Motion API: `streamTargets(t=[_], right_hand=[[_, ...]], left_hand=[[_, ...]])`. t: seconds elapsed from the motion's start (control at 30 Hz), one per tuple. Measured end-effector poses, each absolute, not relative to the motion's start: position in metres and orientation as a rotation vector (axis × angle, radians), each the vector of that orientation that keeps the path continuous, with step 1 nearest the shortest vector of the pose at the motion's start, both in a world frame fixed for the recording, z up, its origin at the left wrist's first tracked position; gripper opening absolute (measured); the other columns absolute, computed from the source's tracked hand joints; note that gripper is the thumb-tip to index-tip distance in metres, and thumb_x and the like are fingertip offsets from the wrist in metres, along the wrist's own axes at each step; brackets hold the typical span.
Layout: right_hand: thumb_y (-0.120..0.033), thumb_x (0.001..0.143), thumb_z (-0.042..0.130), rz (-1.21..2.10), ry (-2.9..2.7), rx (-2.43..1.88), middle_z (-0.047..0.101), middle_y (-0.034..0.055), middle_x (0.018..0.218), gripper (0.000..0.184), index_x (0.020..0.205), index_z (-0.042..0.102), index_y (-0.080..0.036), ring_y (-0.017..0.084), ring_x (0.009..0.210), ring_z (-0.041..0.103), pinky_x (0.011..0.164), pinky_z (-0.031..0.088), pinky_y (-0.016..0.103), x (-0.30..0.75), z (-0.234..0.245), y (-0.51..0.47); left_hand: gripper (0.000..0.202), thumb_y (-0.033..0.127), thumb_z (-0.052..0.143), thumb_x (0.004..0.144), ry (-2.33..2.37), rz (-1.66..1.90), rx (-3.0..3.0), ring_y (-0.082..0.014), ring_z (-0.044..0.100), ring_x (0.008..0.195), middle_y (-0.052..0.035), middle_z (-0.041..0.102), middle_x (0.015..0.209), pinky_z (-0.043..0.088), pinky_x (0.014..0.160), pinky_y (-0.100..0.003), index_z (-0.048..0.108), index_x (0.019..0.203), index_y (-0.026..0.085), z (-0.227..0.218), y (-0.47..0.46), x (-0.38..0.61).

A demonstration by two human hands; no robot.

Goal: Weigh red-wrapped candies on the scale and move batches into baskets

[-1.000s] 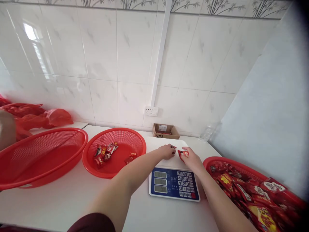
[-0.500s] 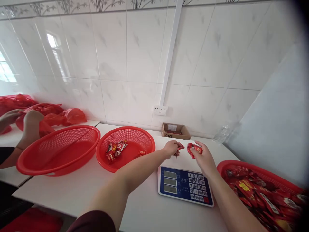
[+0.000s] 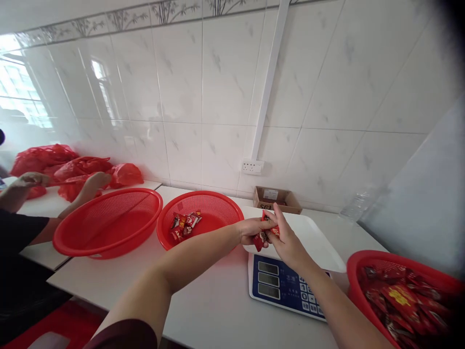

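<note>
The left hand (image 3: 250,231) and the right hand (image 3: 288,242) meet above the front part of a scale's white tray (image 3: 316,237), each closed on small red packets (image 3: 260,240). The left hand's fingers wrap around packets from the left; the right hand grips from the right, 1 finger pointing up. The exact count between them is hard to tell.

The scale (image 3: 288,291) stands on the white desk (image 3: 214,305), its blue panel toward the front edge, with 3 grey displays and a keypad partly covered by the right forearm. Near the right edge of the desk, a red basket (image 3: 358,276) holds a heap of red packages (image 3: 403,300). Left of the scale, a round red basket (image 3: 212,220) contains a small cluster of wrapped pieces (image 3: 183,225). Another red basket (image 3: 119,225) sits at the left edge.

Along the back edge, behind the tray, is a cardboard box (image 3: 265,199); a clear plastic container (image 3: 358,204) stands near the back right corner.

At the adjoining desk on the left, a co-worker in a dark sleeve (image 3: 23,232) has 2 hands among red plastic bags (image 3: 83,167).
</note>
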State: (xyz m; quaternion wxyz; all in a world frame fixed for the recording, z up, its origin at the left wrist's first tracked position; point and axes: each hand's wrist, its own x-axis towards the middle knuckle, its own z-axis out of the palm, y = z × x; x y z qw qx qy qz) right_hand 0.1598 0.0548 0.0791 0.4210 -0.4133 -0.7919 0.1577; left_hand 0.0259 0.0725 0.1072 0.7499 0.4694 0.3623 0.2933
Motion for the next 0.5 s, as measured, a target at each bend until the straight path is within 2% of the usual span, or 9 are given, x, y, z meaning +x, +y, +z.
streamTargets(t=[0.13, 0.23, 0.4, 0.5], right_hand=[[-0.017, 0.085, 0.039, 0.175, -2.031, -0.962, 0.042, 0.0079, 0.138, 0.069, 0.144, 0.005, -0.029, 0.022, 0.13, 0.033, 0.1, 0.038, 0.048, 0.145, 0.085, 0.05], [-0.02, 0.086, 0.042, -0.094, -2.046, -0.936, 0.041, 0.0074, 0.14, 0.065, 0.144, 0.012, -0.028, 0.025, 0.134, 0.024, 0.103, 0.033, 0.052, 0.136, 0.09, 0.047], [-0.039, 0.086, 0.048, -0.211, -1.985, -0.998, 0.035, 0.011, 0.142, 0.069, 0.143, 0.014, -0.024, 0.029, 0.134, 0.024, 0.102, 0.033, 0.053, 0.135, 0.094, 0.042], [-0.042, 0.087, 0.044, -0.158, -1.969, -1.03, 0.034, 0.0109, 0.143, 0.065, 0.143, 0.016, -0.024, 0.028, 0.132, 0.028, 0.102, 0.034, 0.052, 0.143, 0.095, 0.037]], left_hand=[[0.03, 0.037, 0.073, 0.07, 0.739, 0.715, 1.132, -0.0069, 0.053, 0.046, 0.0022, 0.058, 0.06, 0.047, 0.044, -0.018, 0.055, 0.078, 0.015, 0.111, 0.071, 0.008], [0.03, 0.036, 0.074, 0.069, 0.712, 0.753, 1.268, -0.0069, 0.053, 0.046, 0.0031, 0.056, 0.056, 0.048, 0.046, -0.02, 0.054, 0.074, 0.014, 0.116, 0.068, -0.004], [0.027, 0.039, 0.067, 0.076, 0.935, 0.906, 1.298, -0.0067, 0.055, 0.049, 0.0013, 0.059, 0.065, 0.05, 0.05, -0.02, 0.057, 0.084, 0.015, 0.123, 0.074, -0.036], [0.023, 0.038, 0.058, 0.084, 1.161, 0.98, 1.269, -0.0053, 0.053, 0.048, 0.0023, 0.058, 0.065, 0.047, 0.048, -0.016, 0.055, 0.091, 0.017, 0.114, 0.087, -0.063]])
